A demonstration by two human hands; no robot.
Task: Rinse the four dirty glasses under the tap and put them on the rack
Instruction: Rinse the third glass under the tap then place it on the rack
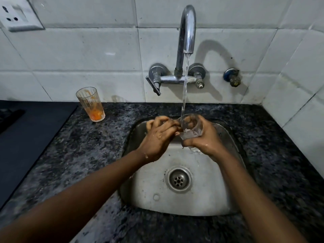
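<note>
1. Speckled dark granite counter wraps the steel sink right in front of you, its drain nearest and bare of dishes
2. Your two hands meet over the far half of the basin: your right hand is wrapped around a clear glass, tilted under the stream, while your left hand curls at its rim, fingers seemingly rubbing at the mouth; how far they reach inside you cannot tell
3. You are mid-rinse on this glass; water falls into it and it already looks clear
4. Next, you would likely tip it out and carry it to the rack, which is not in view, so expect to turn your head to find it; wet glass calls for a firm hold
5. Further back on the left counter stands one dirty glass, upright, orange residue at its bottom, well apart from your hands, not yet rinsed; the other two glasses are out of sight
6. Farthest, the chrome tap runs from a white tiled wall, a socket at upper left
</note>
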